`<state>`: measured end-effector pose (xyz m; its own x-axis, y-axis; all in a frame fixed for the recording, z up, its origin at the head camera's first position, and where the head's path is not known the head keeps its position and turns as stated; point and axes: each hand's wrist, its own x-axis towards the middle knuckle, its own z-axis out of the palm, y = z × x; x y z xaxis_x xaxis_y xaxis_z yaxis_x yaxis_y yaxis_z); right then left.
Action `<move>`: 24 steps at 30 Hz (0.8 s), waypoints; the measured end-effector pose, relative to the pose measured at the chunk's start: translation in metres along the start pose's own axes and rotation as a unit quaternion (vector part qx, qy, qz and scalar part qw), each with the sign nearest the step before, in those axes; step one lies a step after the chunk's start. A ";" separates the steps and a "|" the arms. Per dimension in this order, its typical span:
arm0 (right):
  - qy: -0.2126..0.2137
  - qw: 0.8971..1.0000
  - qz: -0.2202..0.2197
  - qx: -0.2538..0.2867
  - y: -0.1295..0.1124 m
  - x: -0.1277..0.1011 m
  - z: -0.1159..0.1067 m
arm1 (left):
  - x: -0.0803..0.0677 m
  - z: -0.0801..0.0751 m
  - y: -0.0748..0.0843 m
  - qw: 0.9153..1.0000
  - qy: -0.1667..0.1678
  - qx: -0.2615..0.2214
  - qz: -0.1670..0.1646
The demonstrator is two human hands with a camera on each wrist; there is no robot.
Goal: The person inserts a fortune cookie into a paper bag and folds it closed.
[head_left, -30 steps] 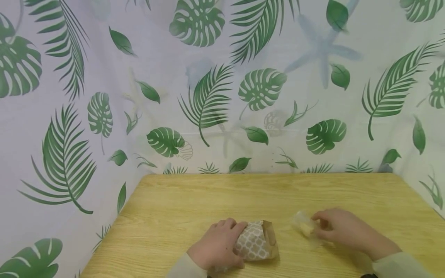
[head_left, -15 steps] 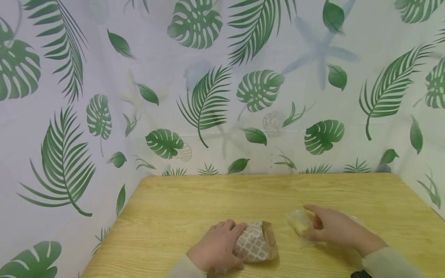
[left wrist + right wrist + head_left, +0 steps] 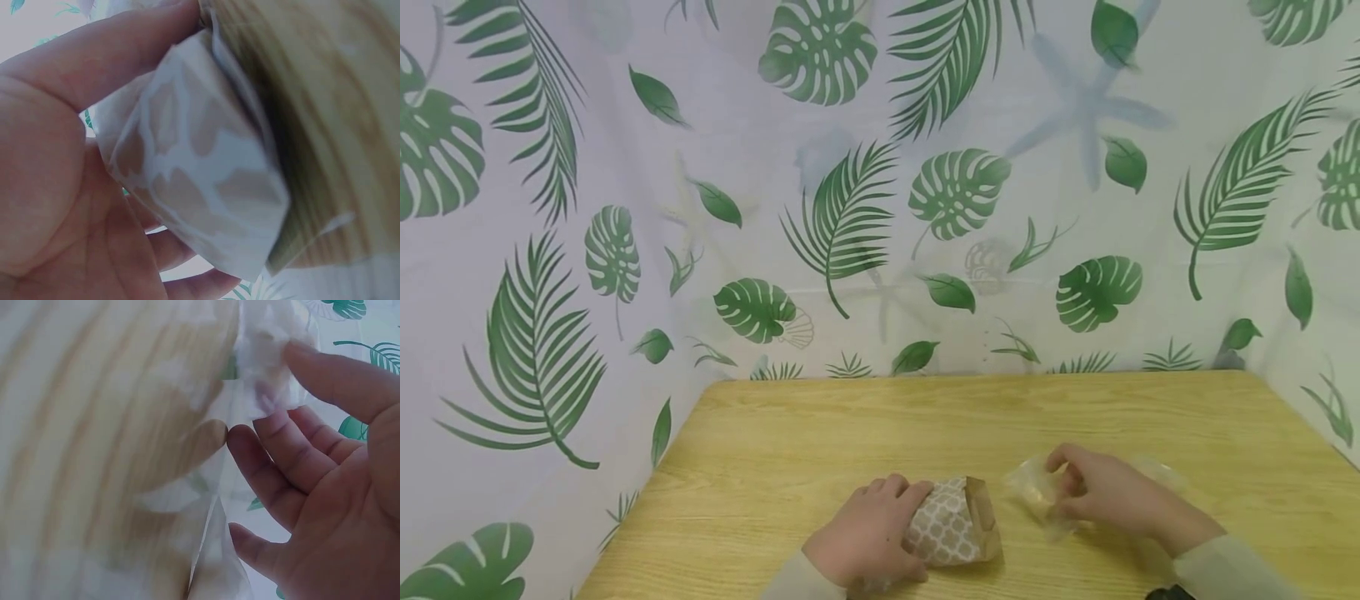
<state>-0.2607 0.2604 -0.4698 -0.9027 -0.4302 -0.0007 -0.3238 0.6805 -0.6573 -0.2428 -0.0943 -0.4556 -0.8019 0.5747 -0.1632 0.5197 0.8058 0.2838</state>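
Note:
On the table (image 3: 820, 433), a small brown paper bag (image 3: 946, 523) with a white lattice pattern lies on its side, its opening facing right. My left hand (image 3: 872, 529) grips it, with the thumb and fingers on either side in the left wrist view. To the right of the bag, my right hand (image 3: 1108, 492) pinches a clear plastic packet (image 3: 1032, 487) with something pale yellow inside. Thumb and fingertips meet on crinkled clear film (image 3: 269, 356) in the right wrist view. What the paper bag contains is hidden.
More clear film (image 3: 1161, 473) shows behind the right hand; I cannot tell whether it belongs to the same packet. A leaf-printed cloth (image 3: 880, 250) hangs behind the table and along its sides. A dark object (image 3: 1171, 592) shows at the bottom edge.
The right hand has shifted left with the clear packet, closer to the paper bag. Its index finger, stretched out half a second ago, is bent again. The left hand and bag stay put.

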 end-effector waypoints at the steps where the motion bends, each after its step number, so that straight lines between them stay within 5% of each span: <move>1: 0.001 1.000 -0.001 0.003 0.000 0.000 0.001 | 0.000 0.001 0.000 1.000 0.000 -0.001 0.000; 11: -0.001 0.998 0.039 0.058 -0.006 -0.002 0.005 | 0.002 0.005 -0.003 1.000 0.002 -0.002 0.006; 19: 0.019 0.991 0.036 0.127 -0.021 -0.001 0.008 | 0.001 0.004 -0.003 1.000 0.006 0.005 0.013; 24: 0.032 0.992 0.018 0.123 -0.032 -0.001 0.011 | 0.001 0.004 -0.003 1.000 0.010 0.006 0.015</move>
<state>-0.2461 0.2329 -0.4575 -0.9309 -0.3648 0.0159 -0.2199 0.5253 -0.8220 -0.2438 -0.0951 -0.4604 -0.7913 0.5960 -0.1367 0.5472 0.7900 0.2766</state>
